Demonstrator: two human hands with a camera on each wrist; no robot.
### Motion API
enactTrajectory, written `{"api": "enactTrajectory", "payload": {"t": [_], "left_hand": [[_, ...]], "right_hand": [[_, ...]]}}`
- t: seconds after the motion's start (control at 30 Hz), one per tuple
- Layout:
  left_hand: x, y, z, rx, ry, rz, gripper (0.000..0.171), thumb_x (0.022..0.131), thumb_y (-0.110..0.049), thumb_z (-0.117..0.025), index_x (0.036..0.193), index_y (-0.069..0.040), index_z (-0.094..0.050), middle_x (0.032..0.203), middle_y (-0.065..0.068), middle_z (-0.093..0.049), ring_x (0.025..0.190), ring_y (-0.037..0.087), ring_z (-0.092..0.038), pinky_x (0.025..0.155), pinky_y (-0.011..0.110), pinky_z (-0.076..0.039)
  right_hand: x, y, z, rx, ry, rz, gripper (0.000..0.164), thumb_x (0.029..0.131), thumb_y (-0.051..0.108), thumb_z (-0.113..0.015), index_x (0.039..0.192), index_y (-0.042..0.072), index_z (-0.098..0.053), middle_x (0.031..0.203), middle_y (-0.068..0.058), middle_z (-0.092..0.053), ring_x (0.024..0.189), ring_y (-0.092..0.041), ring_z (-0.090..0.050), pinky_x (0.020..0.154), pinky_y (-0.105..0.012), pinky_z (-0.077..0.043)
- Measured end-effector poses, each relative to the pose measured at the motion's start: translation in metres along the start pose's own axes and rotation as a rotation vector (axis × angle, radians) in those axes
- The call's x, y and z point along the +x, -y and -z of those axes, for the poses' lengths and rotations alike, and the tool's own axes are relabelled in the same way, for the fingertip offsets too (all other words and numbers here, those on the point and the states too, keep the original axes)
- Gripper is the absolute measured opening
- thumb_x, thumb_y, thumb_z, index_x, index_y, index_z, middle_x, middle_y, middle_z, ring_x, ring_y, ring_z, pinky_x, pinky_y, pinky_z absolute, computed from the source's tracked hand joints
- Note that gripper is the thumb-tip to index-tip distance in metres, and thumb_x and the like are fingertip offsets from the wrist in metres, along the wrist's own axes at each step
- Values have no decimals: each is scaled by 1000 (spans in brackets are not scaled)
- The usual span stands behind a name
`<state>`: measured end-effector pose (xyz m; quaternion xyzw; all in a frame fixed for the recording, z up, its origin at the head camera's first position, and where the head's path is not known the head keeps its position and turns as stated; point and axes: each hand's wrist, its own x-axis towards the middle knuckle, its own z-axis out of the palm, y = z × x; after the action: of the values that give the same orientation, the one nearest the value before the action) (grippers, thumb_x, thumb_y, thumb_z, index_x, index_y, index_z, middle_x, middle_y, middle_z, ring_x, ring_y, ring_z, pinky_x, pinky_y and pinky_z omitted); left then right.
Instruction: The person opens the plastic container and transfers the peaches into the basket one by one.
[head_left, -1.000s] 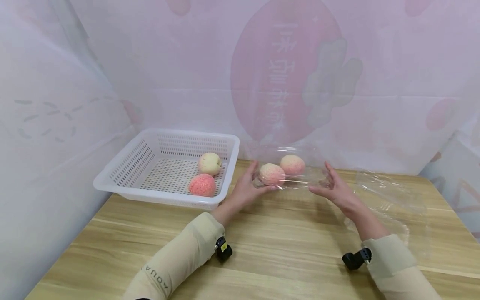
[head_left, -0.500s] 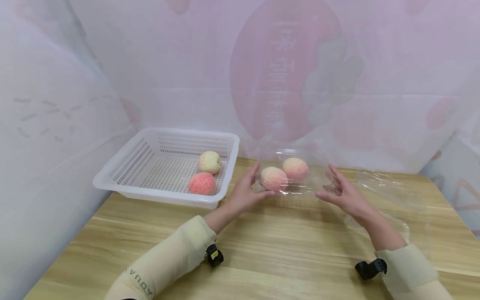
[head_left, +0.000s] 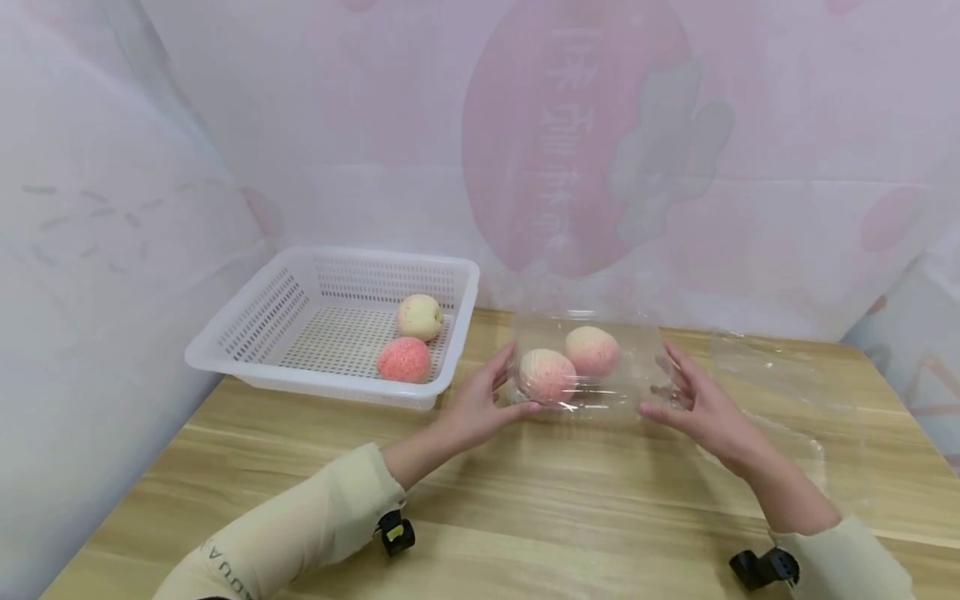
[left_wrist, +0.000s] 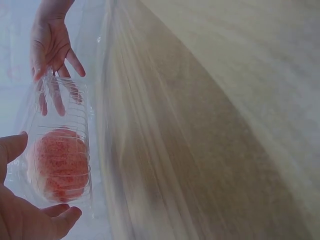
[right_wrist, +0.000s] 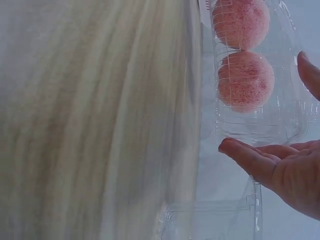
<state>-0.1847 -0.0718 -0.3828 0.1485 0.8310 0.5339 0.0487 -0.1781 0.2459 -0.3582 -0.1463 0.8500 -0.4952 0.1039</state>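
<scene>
A clear plastic clamshell box (head_left: 633, 367) with two pink-and-cream peaches inside spans the space between my hands, near the back of the table. The left peach (head_left: 548, 376) sits a little nearer me than the right peach (head_left: 592, 351). My left hand (head_left: 478, 404) grips the box's left end, thumb at the front and fingers round the side. At the opposite end my right hand (head_left: 708, 412) holds the box between thumb and fingers. In the right wrist view, the fingers of the right hand (right_wrist: 290, 170) lie along the end of the box.
To the left stands a white perforated basket (head_left: 330, 379) holding a pale peach (head_left: 419, 317) and a redder peach (head_left: 404, 360). Another clear plastic container (head_left: 787, 387) lies open on the wooden table (head_left: 570, 517) at right. A printed cloth (head_left: 375, 208) hangs behind.
Both hands have drawn the box with its two peaches toward me and slightly to the right. The basket and its peaches stay in place.
</scene>
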Motion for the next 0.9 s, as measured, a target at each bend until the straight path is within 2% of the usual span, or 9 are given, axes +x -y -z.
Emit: {"api": "enactTrajectory", "payload": {"t": [0.17,0.33,0.43,0.67,0.9], "left_hand": [[-9,0,6,-62,41,-27,94,86,-18,-78,158,-5,-19,164,14,-21,144,37,-38,112,52,-39],[-18,5,14,-91,106,-53,94,88,-17,-77,159,-6,-16,165,13,-19,145,36,-36,114,52,-36],[-24,8,17,-105,138,-71,94,88,-15,-76,159,-6,-15,165,14,-19,146,35,-35,114,50,-36],[-32,17,21,-62,169,-73,93,88,-19,-76,158,-3,-18,163,15,-22,144,36,-39,112,54,-38],[-36,20,25,-31,183,-80,93,87,-19,-78,158,-4,-20,162,18,-27,143,36,-41,111,51,-41]], "right_hand": [[-8,-1,-5,-30,-8,2,102,93,23,-71,161,16,5,165,-24,-12,139,-49,-39,102,-47,-50],[-17,0,-9,-80,-16,3,102,91,24,-73,161,16,2,163,-25,-17,139,-54,-36,106,-60,-41],[-19,0,-11,-106,-22,6,102,90,25,-74,161,15,-1,162,-26,-20,138,-55,-36,105,-63,-41],[-25,-2,-15,-139,-2,21,99,89,25,-75,160,8,-8,159,-30,-23,136,-56,-37,100,-60,-47],[-28,-4,-15,-146,7,68,97,86,22,-78,158,4,-15,154,-33,-33,131,-56,-44,97,-57,-50]]}}
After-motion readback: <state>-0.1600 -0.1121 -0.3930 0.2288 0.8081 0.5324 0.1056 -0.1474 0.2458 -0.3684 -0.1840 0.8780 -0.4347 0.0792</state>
